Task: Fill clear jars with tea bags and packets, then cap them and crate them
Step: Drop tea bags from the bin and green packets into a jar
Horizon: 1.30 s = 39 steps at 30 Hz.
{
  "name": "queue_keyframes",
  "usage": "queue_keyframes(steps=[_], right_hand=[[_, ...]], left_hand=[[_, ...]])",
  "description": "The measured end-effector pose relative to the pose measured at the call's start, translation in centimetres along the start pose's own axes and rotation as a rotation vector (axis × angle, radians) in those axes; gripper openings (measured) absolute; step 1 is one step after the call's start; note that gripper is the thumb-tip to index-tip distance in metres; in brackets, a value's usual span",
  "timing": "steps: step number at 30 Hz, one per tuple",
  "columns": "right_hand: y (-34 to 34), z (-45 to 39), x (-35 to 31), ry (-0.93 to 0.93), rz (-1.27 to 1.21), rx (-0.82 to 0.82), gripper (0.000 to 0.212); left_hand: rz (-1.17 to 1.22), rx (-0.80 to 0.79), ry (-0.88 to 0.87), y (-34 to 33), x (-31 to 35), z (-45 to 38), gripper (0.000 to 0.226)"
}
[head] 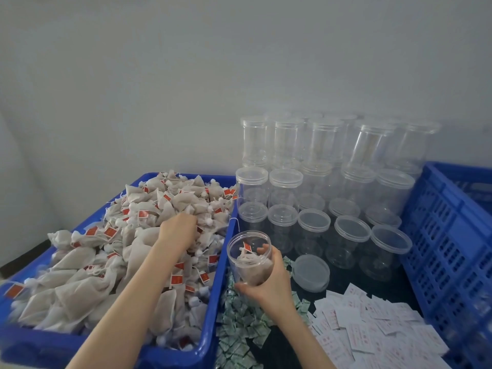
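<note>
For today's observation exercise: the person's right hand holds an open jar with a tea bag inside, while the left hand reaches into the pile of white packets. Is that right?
One detail is wrong. The head view shows the left hand reaching into the tea bags in the blue bin, not the white packets. The right hand does hold the open jar.

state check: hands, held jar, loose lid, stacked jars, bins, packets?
left hand: reaching into the tea bags, grip hidden
right hand: grips the open jar
open jar: uncapped, tilted, partly filled
loose lid: off, lying on the table
stacked jars: empty, capped
tea bag bin: heaped full
tea bags: piled
green packets: loose heap
white packets: scattered
slotted crate: contents unclear
</note>
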State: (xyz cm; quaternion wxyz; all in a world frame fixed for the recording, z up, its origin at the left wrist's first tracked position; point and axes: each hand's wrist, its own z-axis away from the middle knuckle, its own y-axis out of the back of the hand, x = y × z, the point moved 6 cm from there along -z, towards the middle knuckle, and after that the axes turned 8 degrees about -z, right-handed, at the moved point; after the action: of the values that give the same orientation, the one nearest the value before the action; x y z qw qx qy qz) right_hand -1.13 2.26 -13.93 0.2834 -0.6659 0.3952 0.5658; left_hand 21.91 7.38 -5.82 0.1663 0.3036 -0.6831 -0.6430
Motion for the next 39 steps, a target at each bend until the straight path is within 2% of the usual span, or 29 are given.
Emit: queue_keyframes(steps=[4,8,13,19,22,24,28,33,36,39], right_hand=[[-0.1,0.0,-0.1,-0.004,0.022,-0.006,0.085],[-0.1,0.0,-0.1,-0.006,0.006,-0.015,0.085],[0.0,0.1,-0.1,-0.012,0.007,-0.012,0.086],[-0.3,0.1,0.1,-0.01,0.006,-0.014,0.089],[-0.4,0.0,0.1,-0.005,-0.006,-0.017,0.089],[-0.5,0.0,0.0,0.001,-0.016,-0.014,0.087],[-0.5,-0.1,-0.6,0.007,-0.042,0.005,0.081],[0.3,0.0,-1.4,0.047,-0.052,0.023,0.083],[1.0,0.3,-1.4,0.062,-0.031,0.035,0.081],[1.7,0.5,-1.3,0.059,-0.036,0.07,0.081]], left_hand=[[-0.049,0.076,0.065,-0.6,-0.5,-0.2,0.023],[-0.095,0.075,0.093,-0.6,-0.5,-0.3,0.03],[-0.015,0.105,0.047,-0.1,-0.4,0.1,0.026],[0.282,0.277,0.06,4.2,-0.7,1.5,0.016],[0.431,0.457,-0.034,7.8,-0.1,2.8,0.013],[0.565,0.513,-0.112,9.7,0.8,3.9,0.013],[0.776,0.3,-0.295,10.1,4.2,5.2,0.016],[0.602,0.002,-0.535,6.9,9.9,6.9,0.014],[0.592,-0.052,-0.591,6.8,10.9,7.2,0.013],[0.599,-0.032,-0.597,7.8,11.0,7.1,0.013]])
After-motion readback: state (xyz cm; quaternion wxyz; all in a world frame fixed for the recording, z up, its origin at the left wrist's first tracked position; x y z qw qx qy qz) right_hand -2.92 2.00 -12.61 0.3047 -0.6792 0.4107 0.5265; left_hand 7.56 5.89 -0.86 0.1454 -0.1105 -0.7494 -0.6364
